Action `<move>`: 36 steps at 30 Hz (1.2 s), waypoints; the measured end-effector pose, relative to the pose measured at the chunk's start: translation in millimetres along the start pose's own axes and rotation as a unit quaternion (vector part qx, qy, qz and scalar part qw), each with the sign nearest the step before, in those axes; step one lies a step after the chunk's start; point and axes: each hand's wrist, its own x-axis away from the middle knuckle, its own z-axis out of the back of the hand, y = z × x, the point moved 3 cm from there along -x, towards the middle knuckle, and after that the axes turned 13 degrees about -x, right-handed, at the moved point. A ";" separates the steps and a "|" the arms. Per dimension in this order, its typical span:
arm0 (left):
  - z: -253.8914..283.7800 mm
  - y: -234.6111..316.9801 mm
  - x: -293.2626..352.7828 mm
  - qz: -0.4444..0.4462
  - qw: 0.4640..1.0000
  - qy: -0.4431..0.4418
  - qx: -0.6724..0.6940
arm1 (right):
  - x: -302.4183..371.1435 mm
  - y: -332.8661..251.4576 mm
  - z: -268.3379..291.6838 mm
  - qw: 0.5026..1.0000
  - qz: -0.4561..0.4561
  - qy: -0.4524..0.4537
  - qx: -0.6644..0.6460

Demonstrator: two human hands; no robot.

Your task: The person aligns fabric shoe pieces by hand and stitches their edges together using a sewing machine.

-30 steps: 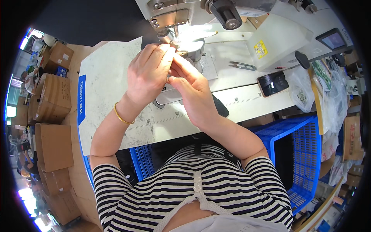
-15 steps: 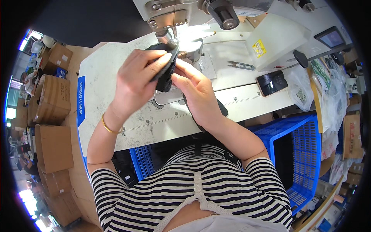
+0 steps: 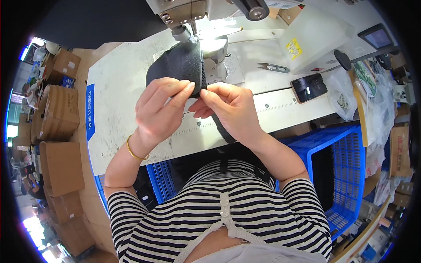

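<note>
A curved black fabric piece (image 3: pixel 173 65) lies on the bed of a sewing machine (image 3: pixel 184 12), its far end under the lit needle area. A dark mesh-like edge runs along its right side. My left hand (image 3: pixel 160 107) pinches the near edge between thumb and fingers. Close beside it, my right hand (image 3: pixel 232 107) has thumb and forefinger closed on the near right corner, its other fingers loosely curled. Below the right hand a dark strip (image 3: pixel 224 130) hangs over the table's front edge; whether it joins the piece is hidden.
Thread snips (image 3: pixel 273 67) and a phone (image 3: pixel 309 88) lie on the white table (image 3: pixel 118 96) to the right, near a clear plastic bag (image 3: pixel 342 98). A blue crate (image 3: pixel 335 184) stands below right. Cardboard boxes (image 3: pixel 61 168) are stacked at the left.
The black piece, earlier bunched and folded upright in my hands, now lies spread flatter to the left of the needle. Both hands have come lower, toward me, and grip its near edge.
</note>
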 end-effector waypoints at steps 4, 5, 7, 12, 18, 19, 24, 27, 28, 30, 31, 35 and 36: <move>-4.1 5.9 2.7 -0.067 0.997 0.022 -0.038 | 3.4 -3.1 -3.5 0.998 0.044 -0.006 0.038; -3.3 7.7 2.4 -0.087 0.995 0.017 -0.050 | 3.2 -4.3 -3.7 0.996 0.062 0.003 0.060; -2.7 11.6 1.9 -0.106 0.992 0.012 -0.061 | 2.9 -7.3 -4.0 0.992 0.077 0.008 0.097; -8.1 14.2 2.1 -0.103 0.993 0.007 -0.062 | 1.1 -9.4 -2.8 0.979 0.091 0.016 0.181; -12.5 6.0 -0.1 -0.017 0.996 0.007 -0.092 | -3.7 -13.5 -2.9 0.995 0.057 0.051 0.067; -14.7 2.2 0.0 -0.020 0.996 0.034 -0.076 | -6.7 -13.0 -1.8 0.995 0.057 0.051 0.068; -21.6 -6.6 -5.1 -0.007 0.997 0.059 -0.057 | -22.7 -12.7 2.4 0.996 0.069 0.034 0.040; -24.3 -12.1 -8.9 -0.029 0.994 0.077 -0.068 | -31.8 -12.6 3.2 0.996 0.085 0.020 0.034; -25.5 -15.6 -9.8 -0.030 0.994 0.078 -0.069 | -34.6 -12.3 3.2 0.995 0.095 0.016 0.036; -27.6 -23.0 -9.4 -0.065 0.991 0.080 -0.089 | -41.3 -9.2 2.5 0.995 0.098 0.014 0.027; -28.8 -26.8 -9.3 -0.065 0.990 0.082 -0.090 | -43.4 -8.4 1.6 0.995 0.100 0.014 0.017; -32.4 -36.8 -11.8 -0.092 0.988 0.095 -0.081 | -47.3 -8.7 -3.1 0.995 0.095 0.021 -0.008; -33.0 -38.3 -13.1 -0.098 0.988 0.098 -0.071 | -45.5 -8.6 -2.4 0.995 0.097 0.024 0.000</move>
